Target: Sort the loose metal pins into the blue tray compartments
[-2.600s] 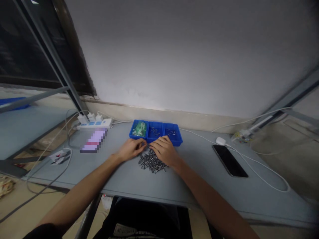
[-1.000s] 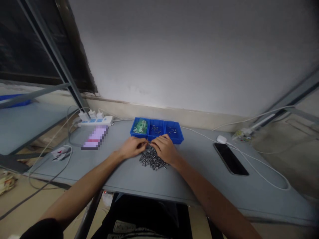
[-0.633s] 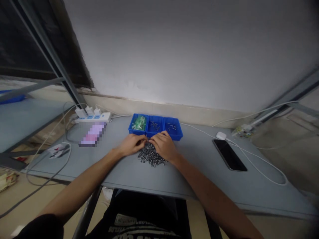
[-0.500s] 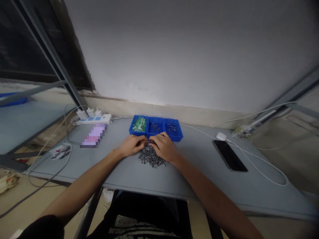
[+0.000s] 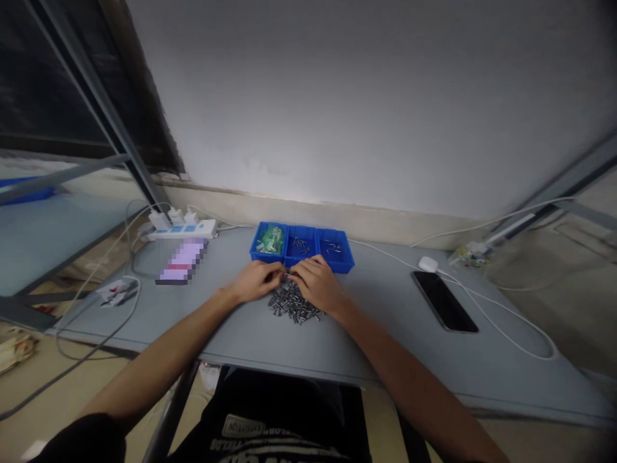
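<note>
Fingertips of the left hand (image 5: 260, 281) and right hand (image 5: 318, 283) meet over a thin metal pin (image 5: 286, 274), which lies roughly level between them. On each hand, thumb and forefinger are drawn together in a narrow pinch, apparently one at each end of the pin; its exact form is too small to tell, and the remaining fingers curl inward. A slip of either pinch could drop the pin into the pile (image 5: 294, 305) of similar metal parts just below and nearer the body, where it would be hard to tell from its neighbours. The right hand overhangs the upper right of the pile; a low sweep of the wrist could scatter pieces across the table (image 5: 380, 341).

Just beyond the knuckles stand three blue bins, side by side. The left bin (image 5: 266, 256) contains a green bag (image 5: 272, 240); the middle bin (image 5: 311, 238) and right bin (image 5: 340, 264) each hold a few loose slender parts. Because the fingers work close to the front walls, a careless knock could shift the bins, and a misjudged release could mix their contents. Well to the right lies a dark phone (image 5: 446, 302).
</note>
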`<action>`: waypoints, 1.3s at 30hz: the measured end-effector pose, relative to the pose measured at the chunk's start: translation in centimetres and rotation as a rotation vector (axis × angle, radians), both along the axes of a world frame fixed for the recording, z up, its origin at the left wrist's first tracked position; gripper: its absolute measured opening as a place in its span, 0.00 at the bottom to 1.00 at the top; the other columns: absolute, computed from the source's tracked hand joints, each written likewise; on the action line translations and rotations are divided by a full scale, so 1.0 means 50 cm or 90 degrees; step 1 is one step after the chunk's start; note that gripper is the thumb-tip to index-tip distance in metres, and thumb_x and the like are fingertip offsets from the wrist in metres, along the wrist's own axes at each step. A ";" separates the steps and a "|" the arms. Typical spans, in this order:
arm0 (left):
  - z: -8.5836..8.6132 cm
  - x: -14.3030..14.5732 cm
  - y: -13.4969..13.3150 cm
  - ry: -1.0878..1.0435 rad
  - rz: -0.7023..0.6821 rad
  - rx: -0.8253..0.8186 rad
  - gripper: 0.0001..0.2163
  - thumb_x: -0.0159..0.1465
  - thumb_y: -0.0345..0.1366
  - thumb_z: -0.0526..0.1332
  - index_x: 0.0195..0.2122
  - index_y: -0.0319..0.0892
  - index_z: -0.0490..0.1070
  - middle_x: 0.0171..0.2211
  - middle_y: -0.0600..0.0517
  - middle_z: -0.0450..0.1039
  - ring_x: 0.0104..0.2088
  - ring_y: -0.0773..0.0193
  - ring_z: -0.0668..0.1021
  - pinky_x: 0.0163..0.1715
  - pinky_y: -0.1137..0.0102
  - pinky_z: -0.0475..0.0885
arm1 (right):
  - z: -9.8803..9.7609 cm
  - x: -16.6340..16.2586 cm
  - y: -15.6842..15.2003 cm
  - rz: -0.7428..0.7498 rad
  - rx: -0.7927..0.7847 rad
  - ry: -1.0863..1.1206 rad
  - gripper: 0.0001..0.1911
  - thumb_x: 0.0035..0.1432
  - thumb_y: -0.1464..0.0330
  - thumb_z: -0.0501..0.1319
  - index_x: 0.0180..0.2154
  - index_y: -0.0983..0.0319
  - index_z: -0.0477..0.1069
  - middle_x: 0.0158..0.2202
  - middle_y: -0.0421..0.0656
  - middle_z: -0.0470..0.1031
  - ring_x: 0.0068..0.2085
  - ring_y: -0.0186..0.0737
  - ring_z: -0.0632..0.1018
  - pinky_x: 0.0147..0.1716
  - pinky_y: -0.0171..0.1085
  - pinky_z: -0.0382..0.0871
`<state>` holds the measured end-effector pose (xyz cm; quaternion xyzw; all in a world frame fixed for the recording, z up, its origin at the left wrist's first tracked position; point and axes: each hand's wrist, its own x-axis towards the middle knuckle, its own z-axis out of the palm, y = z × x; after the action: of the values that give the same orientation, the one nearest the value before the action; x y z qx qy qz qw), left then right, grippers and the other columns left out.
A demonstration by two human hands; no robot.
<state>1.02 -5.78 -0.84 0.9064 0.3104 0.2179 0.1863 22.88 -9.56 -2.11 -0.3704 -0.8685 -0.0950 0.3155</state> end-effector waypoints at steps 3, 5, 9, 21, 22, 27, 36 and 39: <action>-0.001 0.001 -0.001 0.000 0.002 0.009 0.10 0.69 0.35 0.55 0.41 0.41 0.75 0.25 0.56 0.71 0.24 0.69 0.69 0.29 0.74 0.62 | 0.000 -0.002 0.000 -0.015 0.005 -0.003 0.14 0.73 0.68 0.54 0.34 0.61 0.71 0.32 0.43 0.78 0.36 0.41 0.74 0.44 0.43 0.59; -0.002 0.001 0.000 0.000 0.004 0.006 0.10 0.68 0.35 0.55 0.41 0.41 0.76 0.24 0.56 0.71 0.23 0.69 0.69 0.28 0.74 0.62 | -0.001 -0.002 0.000 -0.004 -0.006 0.007 0.14 0.73 0.67 0.55 0.33 0.61 0.71 0.32 0.43 0.78 0.36 0.40 0.75 0.45 0.43 0.60; -0.005 -0.001 0.002 -0.008 0.002 -0.008 0.10 0.68 0.35 0.55 0.41 0.41 0.76 0.25 0.55 0.72 0.24 0.68 0.70 0.29 0.74 0.62 | -0.003 0.000 0.000 0.029 -0.023 0.034 0.06 0.70 0.65 0.60 0.41 0.62 0.71 0.37 0.44 0.79 0.39 0.42 0.76 0.46 0.42 0.61; -0.007 -0.003 0.004 -0.007 -0.001 -0.008 0.10 0.68 0.36 0.55 0.40 0.41 0.76 0.24 0.56 0.71 0.25 0.68 0.70 0.29 0.73 0.62 | -0.004 -0.002 0.001 0.016 -0.026 0.015 0.06 0.71 0.68 0.58 0.39 0.61 0.71 0.36 0.44 0.79 0.39 0.41 0.76 0.45 0.42 0.61; -0.007 -0.003 0.004 -0.005 -0.001 -0.007 0.11 0.68 0.36 0.54 0.40 0.41 0.76 0.24 0.56 0.72 0.25 0.68 0.70 0.29 0.74 0.62 | -0.004 -0.003 0.000 0.008 -0.022 0.011 0.08 0.72 0.69 0.57 0.38 0.61 0.71 0.35 0.43 0.79 0.38 0.41 0.76 0.45 0.42 0.60; -0.008 -0.002 0.003 -0.004 -0.004 -0.009 0.11 0.68 0.36 0.55 0.41 0.41 0.76 0.25 0.56 0.72 0.25 0.68 0.71 0.30 0.73 0.63 | -0.006 -0.006 0.000 0.012 -0.030 0.015 0.08 0.71 0.65 0.59 0.39 0.61 0.71 0.35 0.43 0.79 0.39 0.42 0.76 0.46 0.43 0.61; -0.006 -0.002 0.003 -0.001 -0.009 -0.010 0.10 0.69 0.36 0.55 0.41 0.41 0.75 0.25 0.56 0.71 0.25 0.68 0.71 0.30 0.74 0.63 | -0.010 -0.008 -0.002 0.010 -0.041 0.037 0.06 0.71 0.65 0.59 0.40 0.61 0.70 0.35 0.43 0.78 0.38 0.42 0.76 0.46 0.43 0.61; -0.005 -0.002 0.003 0.005 -0.008 -0.009 0.10 0.68 0.36 0.55 0.41 0.41 0.76 0.25 0.56 0.71 0.25 0.68 0.71 0.30 0.74 0.63 | -0.010 -0.009 -0.002 0.010 -0.034 0.019 0.06 0.72 0.69 0.56 0.40 0.61 0.70 0.36 0.44 0.79 0.39 0.42 0.76 0.46 0.42 0.61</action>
<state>0.92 -5.65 -1.11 0.9078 0.3072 0.2107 0.1925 22.42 -9.65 -2.59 -0.3736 -0.8688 -0.0638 0.3187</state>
